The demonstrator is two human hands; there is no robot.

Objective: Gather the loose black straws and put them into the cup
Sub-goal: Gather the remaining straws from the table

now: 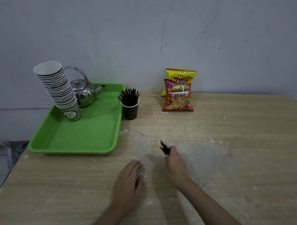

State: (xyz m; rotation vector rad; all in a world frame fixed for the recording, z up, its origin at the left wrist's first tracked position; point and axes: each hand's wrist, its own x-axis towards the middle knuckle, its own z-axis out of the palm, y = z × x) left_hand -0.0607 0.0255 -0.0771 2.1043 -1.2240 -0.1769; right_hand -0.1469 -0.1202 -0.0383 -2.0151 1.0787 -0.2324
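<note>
A dark paper cup (pixel 130 109) stands on the wooden table just right of the green tray, with several black straws (pixel 128 95) sticking up out of it. My right hand (pixel 174 165) is closed around a small bunch of black straws (pixel 164 147) whose ends poke out up and to the left, near the middle of the table. My left hand (pixel 129 179) rests palm down on the table to the left of it, fingers loosely together and holding nothing that I can see.
A green tray (pixel 82 136) at the left carries a tilted stack of paper cups (pixel 58 88) and a metal kettle (pixel 84 92). Two snack bags (pixel 179 91) lean on the wall at the back. The table's left edge (pixel 15 164) drops off below the tray.
</note>
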